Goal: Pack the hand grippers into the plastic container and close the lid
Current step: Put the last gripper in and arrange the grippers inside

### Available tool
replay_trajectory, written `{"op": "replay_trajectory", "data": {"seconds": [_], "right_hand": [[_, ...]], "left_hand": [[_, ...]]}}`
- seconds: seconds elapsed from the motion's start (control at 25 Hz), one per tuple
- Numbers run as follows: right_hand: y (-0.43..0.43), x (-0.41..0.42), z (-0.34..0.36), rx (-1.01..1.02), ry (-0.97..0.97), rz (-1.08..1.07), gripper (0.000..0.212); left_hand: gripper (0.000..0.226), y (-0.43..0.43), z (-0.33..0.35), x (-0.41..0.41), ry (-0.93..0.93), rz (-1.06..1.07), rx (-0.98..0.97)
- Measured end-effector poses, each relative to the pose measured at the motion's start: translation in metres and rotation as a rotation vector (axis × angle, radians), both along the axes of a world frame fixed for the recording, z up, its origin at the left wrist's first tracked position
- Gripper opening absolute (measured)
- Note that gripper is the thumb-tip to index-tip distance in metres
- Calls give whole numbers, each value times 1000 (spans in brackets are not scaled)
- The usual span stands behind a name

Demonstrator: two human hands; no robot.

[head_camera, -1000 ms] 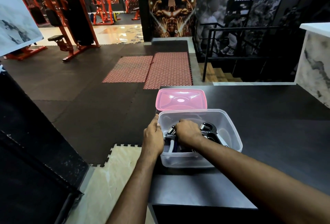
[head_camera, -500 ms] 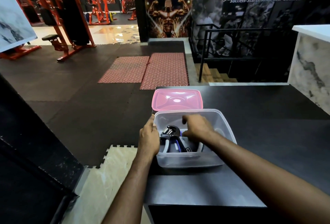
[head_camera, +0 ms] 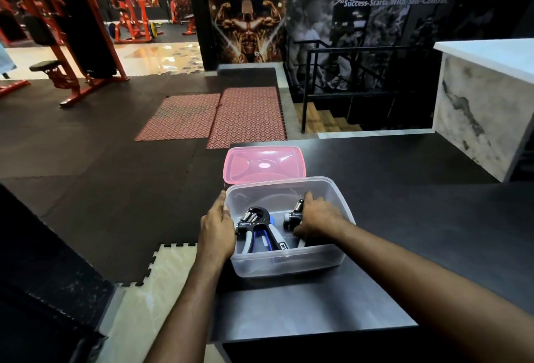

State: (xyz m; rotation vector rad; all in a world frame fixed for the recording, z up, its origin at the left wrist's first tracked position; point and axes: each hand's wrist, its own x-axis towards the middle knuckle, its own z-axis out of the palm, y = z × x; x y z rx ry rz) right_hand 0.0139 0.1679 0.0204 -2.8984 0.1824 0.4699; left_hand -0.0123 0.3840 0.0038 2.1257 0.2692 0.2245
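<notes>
A clear plastic container [head_camera: 291, 261] stands lidless near the left edge of a black table. Inside it on the left lies a black hand gripper [head_camera: 257, 226] with blue and grey handles and a steel spring. A second black hand gripper [head_camera: 293, 213] lies on the right side, partly hidden under my right hand [head_camera: 316, 218], whose fingers curl over it inside the box. My left hand [head_camera: 216, 232] clasps the container's left wall, thumb on the rim. The pink lid [head_camera: 264, 163] lies flat on the table just behind the container.
The black table [head_camera: 404, 218] stretches to the right and ends at a white marble counter [head_camera: 485, 108]. Left of the table the floor drops away to dark gym mats and a pale foam tile [head_camera: 161, 284]. Orange gym machines stand far left.
My right hand has shifted from the left gripper to the right side of the container and closed over the second gripper. The left gripper now lies uncovered. My left hand stays on the wall.
</notes>
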Motion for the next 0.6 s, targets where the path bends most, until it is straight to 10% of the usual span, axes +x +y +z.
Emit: {"op": "replay_trajectory", "data": {"seconds": [0.6], "right_hand": [[6,-7,-7,-15,10,3,91]], "left_hand": [[43,-2,4,-3,8,17,16]]}}
